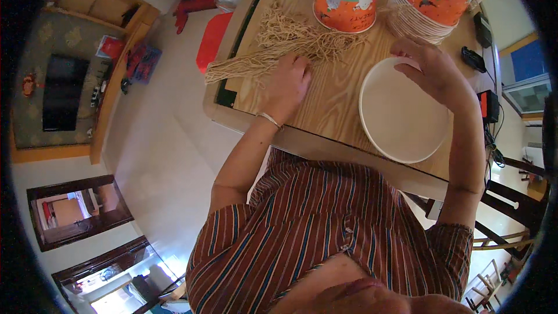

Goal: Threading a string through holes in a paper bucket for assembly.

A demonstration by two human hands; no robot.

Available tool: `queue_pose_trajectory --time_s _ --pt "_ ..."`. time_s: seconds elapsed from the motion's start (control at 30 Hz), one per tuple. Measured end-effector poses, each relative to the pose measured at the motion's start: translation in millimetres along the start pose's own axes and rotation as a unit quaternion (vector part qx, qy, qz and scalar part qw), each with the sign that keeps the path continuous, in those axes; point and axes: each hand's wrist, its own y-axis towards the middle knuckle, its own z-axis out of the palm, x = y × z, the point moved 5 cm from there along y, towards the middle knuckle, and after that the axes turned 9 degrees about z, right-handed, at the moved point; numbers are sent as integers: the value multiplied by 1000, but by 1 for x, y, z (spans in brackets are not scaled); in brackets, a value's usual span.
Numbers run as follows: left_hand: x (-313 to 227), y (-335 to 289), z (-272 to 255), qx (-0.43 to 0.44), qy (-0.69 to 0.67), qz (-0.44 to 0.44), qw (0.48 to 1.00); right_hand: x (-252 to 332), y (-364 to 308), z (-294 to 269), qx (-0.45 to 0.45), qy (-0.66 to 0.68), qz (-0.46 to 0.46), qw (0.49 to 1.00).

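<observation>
Curls left hand (288, 84) by tangled tan twine (283, 35); cannot tell whether pinching any. Bends right hand (429, 68), thumb parted from fingers, over round white tub (401, 116).

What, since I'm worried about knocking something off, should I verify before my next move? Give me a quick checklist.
1. White container free of contents: ok, nothing shows inside.
2. White container's base fully on the table: cannot tell; the base's footing is hidden.
3. Right hand gripping the white container's rim: cannot tell; it is at the rim, but contact is unclear.
4. Cord bundle well inside the table's edge: not ok; its left end reaches the edge.
5. Left hand gripping the cord bundle: cannot tell; it is beside the strands, fingertips partly hidden.
6. Single orange bucket apart from the right hand: ok, a gap shows.
</observation>
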Motion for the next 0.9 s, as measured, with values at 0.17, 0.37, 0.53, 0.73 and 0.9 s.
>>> queue_pose_trajectory --time_s 0.17,0.37,0.53,0.73,0.9 --pt "-4 -8 -2 53 0 14 998 19 -14 -9 -138 -32 -78 987" --pt "-38 -33 -35 98 -157 24 982 47 -25 -20 -112 53 -108 986" --pt "-55 -16 -71 82 -443 -182 874 69 -30 -6 -90 150 -134 975" --pt "-96 28 -113 -27 -495 -118 861 86 -29 27 90 388 -49 916" --pt "-140 29 -128 -77 -223 127 963 82 -22 29 95 533 26 840"
